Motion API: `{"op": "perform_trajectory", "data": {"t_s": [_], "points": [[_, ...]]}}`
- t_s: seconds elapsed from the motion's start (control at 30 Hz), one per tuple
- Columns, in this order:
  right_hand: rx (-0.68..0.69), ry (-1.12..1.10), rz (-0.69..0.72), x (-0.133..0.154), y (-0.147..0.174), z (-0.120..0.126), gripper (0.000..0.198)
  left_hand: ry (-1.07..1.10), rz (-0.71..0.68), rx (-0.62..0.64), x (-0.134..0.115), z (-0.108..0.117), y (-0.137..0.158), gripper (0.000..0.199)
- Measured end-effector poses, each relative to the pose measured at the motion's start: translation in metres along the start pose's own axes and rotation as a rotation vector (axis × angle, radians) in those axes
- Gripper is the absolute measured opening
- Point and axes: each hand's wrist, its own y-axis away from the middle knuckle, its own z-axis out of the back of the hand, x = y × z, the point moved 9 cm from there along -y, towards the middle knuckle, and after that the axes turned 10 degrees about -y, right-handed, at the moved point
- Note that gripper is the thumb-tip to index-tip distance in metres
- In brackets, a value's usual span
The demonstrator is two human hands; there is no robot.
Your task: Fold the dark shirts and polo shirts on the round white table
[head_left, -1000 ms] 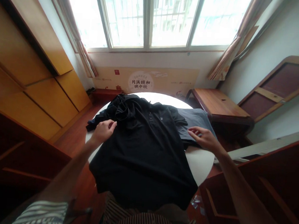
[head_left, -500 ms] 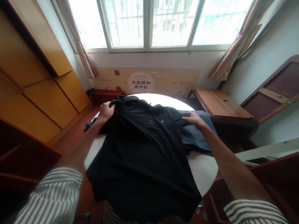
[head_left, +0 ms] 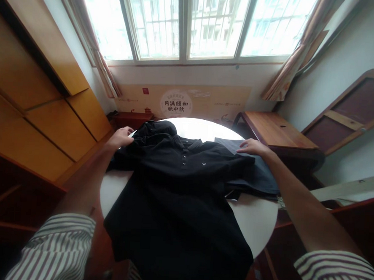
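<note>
A black short-sleeved polo shirt (head_left: 179, 203) lies spread face up, with its buttoned placket and small chest logo showing. Its hem hangs over the near edge of the white round table (head_left: 254, 228). My left hand (head_left: 123, 137) is beside the shoulder and sleeve on the left, fingers apart. Above the other sleeve, my right hand (head_left: 252, 147) is open with its fingers loosely stretched; whether they touch the cloth is hard to tell. Grey-blue folded fabric (head_left: 267, 174) lies under that sleeve. A dark bundled garment (head_left: 159, 129) sits behind the collar on the left.
Wooden cabinets (head_left: 51, 127) line the left side. At the back right stands a low wooden side table (head_left: 279, 128). A printed banner (head_left: 208, 103) runs below the window (head_left: 213, 27), with curtains (head_left: 282, 78) at its sides.
Both hands have let go of the shirt and moved slightly outward. Its shoulders and sleeves have settled flatter and wider on the table.
</note>
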Motion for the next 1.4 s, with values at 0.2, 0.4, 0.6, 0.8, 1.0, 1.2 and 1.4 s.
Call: {"op": "perform_trajectory", "data": {"t_s": [0.2,0.4,0.6,0.8,1.0,1.2,1.4], "points": [[0.129,-0.071,0.201,0.091,-0.032,-0.048,0.027,-0.170,-0.327,0.060,-0.119,-0.040,-0.034,0.041],[0.218,0.007,0.227,0.121,-0.043,-0.102,0.034,-0.205,-0.343,0.223,-0.124,-0.093,-0.036,0.063],[0.191,-0.027,0.356,0.128,-0.037,-0.088,0.026,-0.065,-0.466,0.089,-0.127,-0.072,-0.032,0.028],[-0.129,-0.048,0.358,0.134,-0.070,-0.018,0.038,-0.006,-0.393,-0.220,-0.145,-0.026,-0.073,0.036],[-0.089,0.099,0.240,0.122,-0.098,-0.031,0.054,-0.139,-0.194,-0.148,-0.148,-0.051,-0.088,0.043],[0.086,0.253,0.080,0.054,-0.037,-0.043,0.062,-0.171,-0.384,-0.266,-0.150,-0.051,-0.015,0.042],[0.238,0.191,-0.139,-0.007,0.025,-0.040,0.066,-0.166,-0.157,-0.283,-0.073,-0.035,0.012,0.062]]}}
